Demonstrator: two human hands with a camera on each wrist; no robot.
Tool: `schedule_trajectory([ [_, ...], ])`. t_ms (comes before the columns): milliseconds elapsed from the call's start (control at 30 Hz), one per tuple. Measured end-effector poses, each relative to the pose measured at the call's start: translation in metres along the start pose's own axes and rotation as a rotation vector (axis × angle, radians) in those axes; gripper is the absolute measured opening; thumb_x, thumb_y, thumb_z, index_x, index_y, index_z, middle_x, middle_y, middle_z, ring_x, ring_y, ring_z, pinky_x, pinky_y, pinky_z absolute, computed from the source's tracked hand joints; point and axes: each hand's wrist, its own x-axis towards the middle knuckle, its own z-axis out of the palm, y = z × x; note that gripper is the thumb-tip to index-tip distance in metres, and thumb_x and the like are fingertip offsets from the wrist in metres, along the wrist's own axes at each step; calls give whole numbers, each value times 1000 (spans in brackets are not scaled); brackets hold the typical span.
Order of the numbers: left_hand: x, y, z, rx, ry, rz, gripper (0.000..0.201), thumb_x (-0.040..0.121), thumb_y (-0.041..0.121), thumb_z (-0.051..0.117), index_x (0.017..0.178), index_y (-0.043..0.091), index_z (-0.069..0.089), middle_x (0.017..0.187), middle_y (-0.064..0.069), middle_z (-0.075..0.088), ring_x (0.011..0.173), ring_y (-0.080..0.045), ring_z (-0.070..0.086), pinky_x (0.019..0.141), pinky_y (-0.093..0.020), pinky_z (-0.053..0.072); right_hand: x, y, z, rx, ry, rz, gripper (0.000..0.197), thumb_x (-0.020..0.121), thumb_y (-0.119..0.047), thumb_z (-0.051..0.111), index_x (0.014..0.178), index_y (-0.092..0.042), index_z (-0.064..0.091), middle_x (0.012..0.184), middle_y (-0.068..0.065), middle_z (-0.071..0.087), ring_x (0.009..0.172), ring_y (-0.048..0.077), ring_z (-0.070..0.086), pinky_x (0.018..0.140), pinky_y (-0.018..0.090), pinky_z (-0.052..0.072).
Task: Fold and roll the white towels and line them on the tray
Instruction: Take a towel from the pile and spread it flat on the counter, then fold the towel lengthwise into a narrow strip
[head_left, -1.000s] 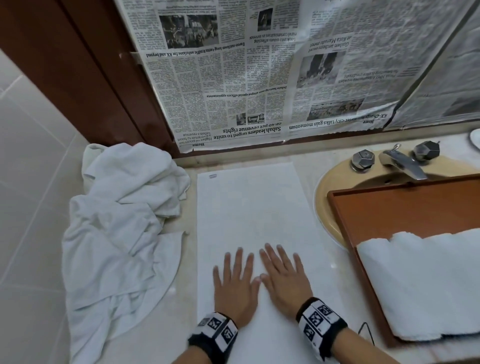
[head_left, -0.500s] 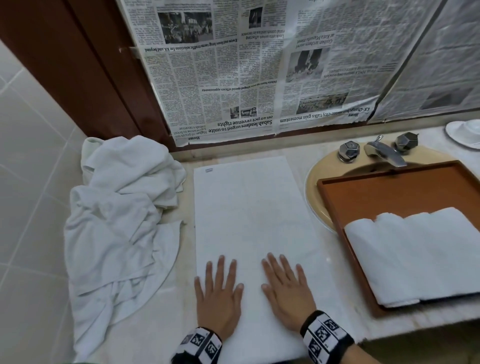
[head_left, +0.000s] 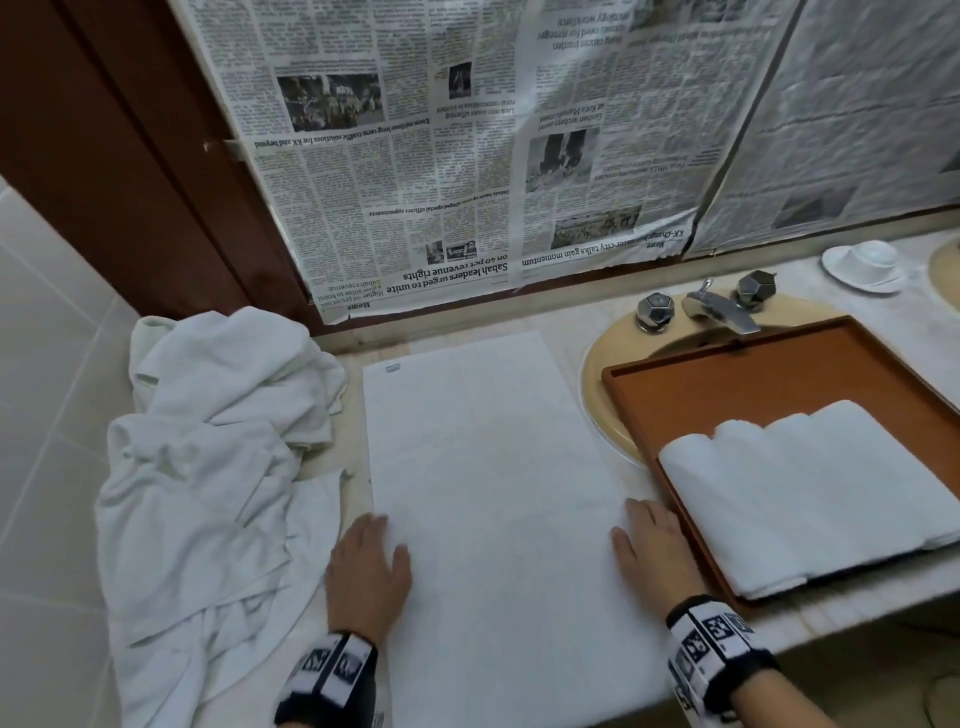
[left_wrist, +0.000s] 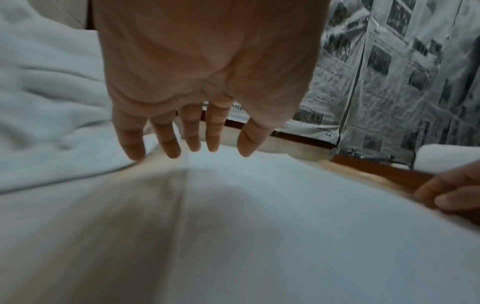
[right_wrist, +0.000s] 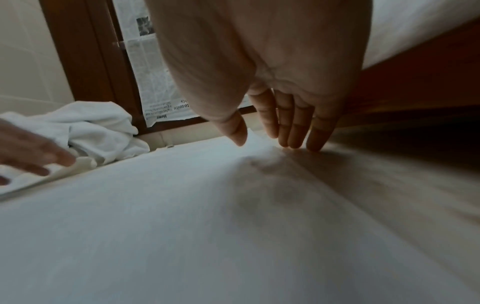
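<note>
**Two flat hands on one spread towel, rolled towels on tray**

Two hands, nearest the viewer, both palm-down with fingers straight and holding nothing. Left hand (head_left: 370, 569): lies at the left edge of the spread towel (head_left: 493, 519), fingers slightly fanned in the left wrist view (left_wrist: 207, 82), tips on or just above the cloth and counter margin; blur prevents telling which. Right hand (head_left: 655, 556): lies at the right edge of the same towel, fingers held together in the right wrist view (right_wrist: 272, 72), tips at the cloth's border beside the tray's wall. Each wrist carries a black band with printed square markers.

One spread towel: white, rectangular, flat on the countertop (head_left: 852, 597), long axis running near to far, small label at its far left corner. It sits between the towel heap and the tray.

One heap of white towels (head_left: 208, 467): crumpled, unfolded, left of the spread towel, against the tiled wall.

One brown tray (head_left: 753, 374): right of the spread towel, resting partly over the basin. Its near half holds a row of rolled white towels (head_left: 831, 488) lying side by side, touching; the exact count is unclear.

One beige basin (head_left: 608, 395): beneath the tray's far left corner, with a chrome tap (head_left: 719, 312) and two faceted knobs behind.

One white cup on saucer (head_left: 867, 262): far right on the counter.

Several newspaper sheets (head_left: 467, 156): hung upside down across the far wall, beside a dark wooden frame.
</note>
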Motion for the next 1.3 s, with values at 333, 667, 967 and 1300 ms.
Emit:
schedule_trajectory([
  [333, 175, 191, 22, -54, -221, 243, 43, 97, 40, 56, 134, 17, 55, 122, -4, 64, 115, -23, 58, 93, -31, 43, 116, -57, -20, 115, -16, 49, 33, 102, -21, 36, 128, -9, 53, 129, 7, 49, 121, 24, 48, 94, 30, 41],
  [667, 264, 287, 82, 132, -268, 190, 44, 85, 54, 63, 103, 14, 60, 104, -6, 60, 95, -30, 62, 78, -36, 52, 170, -67, -10, -44, -89, -3, 44, 28, 7, 87, 63, -1, 63, 64, 14, 57, 43, 25, 57, 31, 27, 41],
  [967, 267, 298, 77, 20, -279, 63, 19, 81, 21, 60, 69, 10, 49, 77, -6, 51, 61, -22, 47, 54, -26, 36, 166, -63, -9, -58, -7, -4, 36, 43, 1, 87, 66, -5, 60, 63, 10, 57, 47, 26, 58, 34, 30, 43],
  [1300, 260, 302, 22, -420, -203, 61, 20, 86, 22, 61, 74, 7, 67, 86, -14, 71, 83, -25, 59, 69, -27, 44, 148, -43, -47, 307, -51, 117, 23, 97, -32, 56, 79, -18, 59, 69, -6, 60, 65, 9, 55, 59, 28, 45],
])
